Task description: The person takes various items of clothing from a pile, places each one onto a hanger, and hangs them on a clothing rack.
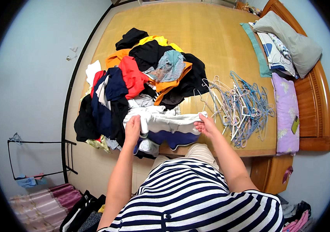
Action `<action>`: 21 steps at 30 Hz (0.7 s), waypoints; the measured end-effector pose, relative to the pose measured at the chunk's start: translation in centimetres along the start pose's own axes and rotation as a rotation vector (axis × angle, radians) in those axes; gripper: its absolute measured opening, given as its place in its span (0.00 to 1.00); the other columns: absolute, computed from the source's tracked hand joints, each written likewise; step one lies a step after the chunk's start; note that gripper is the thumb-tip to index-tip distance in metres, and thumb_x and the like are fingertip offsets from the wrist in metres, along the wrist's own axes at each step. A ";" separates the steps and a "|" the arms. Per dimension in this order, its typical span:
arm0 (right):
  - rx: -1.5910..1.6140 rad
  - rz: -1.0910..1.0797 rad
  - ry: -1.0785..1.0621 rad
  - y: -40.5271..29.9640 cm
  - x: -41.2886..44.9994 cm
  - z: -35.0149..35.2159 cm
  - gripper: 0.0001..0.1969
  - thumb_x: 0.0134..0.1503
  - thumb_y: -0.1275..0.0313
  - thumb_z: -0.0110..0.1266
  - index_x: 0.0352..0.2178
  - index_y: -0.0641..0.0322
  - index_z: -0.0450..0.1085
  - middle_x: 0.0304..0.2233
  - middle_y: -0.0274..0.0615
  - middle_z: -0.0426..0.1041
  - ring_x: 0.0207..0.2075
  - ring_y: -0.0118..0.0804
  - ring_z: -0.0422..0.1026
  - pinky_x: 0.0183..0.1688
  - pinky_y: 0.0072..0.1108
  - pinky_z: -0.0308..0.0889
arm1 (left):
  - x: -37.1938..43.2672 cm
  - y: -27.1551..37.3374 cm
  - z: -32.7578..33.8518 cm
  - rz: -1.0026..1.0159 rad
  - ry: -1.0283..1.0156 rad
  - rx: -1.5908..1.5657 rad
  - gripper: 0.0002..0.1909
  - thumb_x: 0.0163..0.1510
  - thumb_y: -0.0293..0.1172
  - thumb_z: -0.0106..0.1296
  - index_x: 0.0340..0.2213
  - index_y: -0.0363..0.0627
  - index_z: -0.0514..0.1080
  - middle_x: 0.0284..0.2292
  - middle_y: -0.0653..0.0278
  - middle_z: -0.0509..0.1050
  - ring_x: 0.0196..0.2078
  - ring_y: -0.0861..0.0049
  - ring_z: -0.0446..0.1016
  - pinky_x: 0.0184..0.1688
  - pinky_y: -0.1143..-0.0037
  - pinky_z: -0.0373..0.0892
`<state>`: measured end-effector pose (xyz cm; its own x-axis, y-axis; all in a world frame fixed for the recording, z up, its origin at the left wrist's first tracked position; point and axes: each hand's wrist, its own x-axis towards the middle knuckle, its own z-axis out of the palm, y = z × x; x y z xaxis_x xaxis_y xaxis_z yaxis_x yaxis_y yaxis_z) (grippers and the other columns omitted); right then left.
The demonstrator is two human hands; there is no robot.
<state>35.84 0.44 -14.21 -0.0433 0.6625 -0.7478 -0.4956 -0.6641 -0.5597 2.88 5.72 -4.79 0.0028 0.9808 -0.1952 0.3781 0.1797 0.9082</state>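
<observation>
A white garment (pixel 167 120) is stretched sideways between my hands at the near edge of the bed. My left hand (pixel 133 127) grips its left part, and my right hand (pixel 205 124) pinches its right end between thumb and fingers. Below it hangs dark purple-blue cloth (pixel 176 139); whether the two are one piece I cannot tell. A big heap of clothes lies beyond and to the left, with a red garment (pixel 131 76), a navy garment (pixel 102 110), black garments (pixel 147 55) and a grey-blue patterned cloth (pixel 169 65). Right of my right hand lies a tangle of clothes hangers (pixel 237 107).
The bed (pixel 211 37) has a wooden headboard (pixel 307 107). Along it lie a grey pillow (pixel 289 40), folded bedding (pixel 272 55) and a purple floral pillow (pixel 285 116) with a phone (pixel 295 124) on top. A black metal rack (pixel 40 142) stands at left; more clothes (pixel 85 211) lie lower left.
</observation>
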 end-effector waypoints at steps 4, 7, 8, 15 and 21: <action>-0.110 0.060 0.035 1.7 1.9 -1.8 0.15 0.58 0.58 0.48 0.37 0.58 0.65 0.24 0.38 0.73 0.19 0.27 0.71 0.18 0.16 0.64 | -1.6 -2.7 3.0 0.008 0.000 0.099 0.18 0.61 0.39 0.39 0.25 0.35 0.65 0.18 0.65 0.62 0.23 0.82 0.59 0.28 0.76 0.61; -0.188 0.065 0.075 2.8 3.6 -3.3 0.12 0.57 0.62 0.48 0.37 0.59 0.65 0.24 0.37 0.73 0.19 0.27 0.72 0.18 0.15 0.65 | -3.0 -2.6 4.2 -0.085 -0.063 0.209 0.17 0.57 0.40 0.45 0.25 0.36 0.66 0.18 0.62 0.65 0.22 0.81 0.61 0.26 0.76 0.61; -0.240 0.068 0.074 3.4 4.7 -4.3 0.11 0.57 0.64 0.48 0.36 0.60 0.66 0.24 0.37 0.73 0.19 0.26 0.72 0.19 0.15 0.65 | -3.3 -1.6 4.8 -0.097 -0.089 0.243 0.17 0.55 0.41 0.49 0.25 0.36 0.66 0.18 0.61 0.67 0.22 0.80 0.62 0.26 0.76 0.62; -0.492 -0.386 0.493 5.4 12.5 -12.5 0.09 0.51 0.69 0.49 0.32 0.62 0.71 0.24 0.46 0.75 0.24 0.40 0.75 0.27 0.26 0.69 | -3.3 0.7 5.8 -0.143 -0.265 0.532 0.17 0.42 0.39 0.61 0.28 0.38 0.71 0.24 0.54 0.74 0.26 0.67 0.72 0.31 0.72 0.67; -0.793 -0.450 0.705 1.9 12.3 -14.5 0.09 0.50 0.71 0.50 0.29 0.64 0.74 0.24 0.47 0.76 0.27 0.39 0.75 0.31 0.25 0.69 | -3.2 0.6 6.2 -0.104 -0.205 0.598 0.19 0.42 0.40 0.61 0.30 0.36 0.72 0.20 0.59 0.71 0.21 0.76 0.65 0.26 0.76 0.64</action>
<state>46.91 2.26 -29.63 0.6175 0.7197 -0.3173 0.3523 -0.6138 -0.7066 8.84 2.27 -5.89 0.0926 0.9154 -0.3918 0.8368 0.1417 0.5289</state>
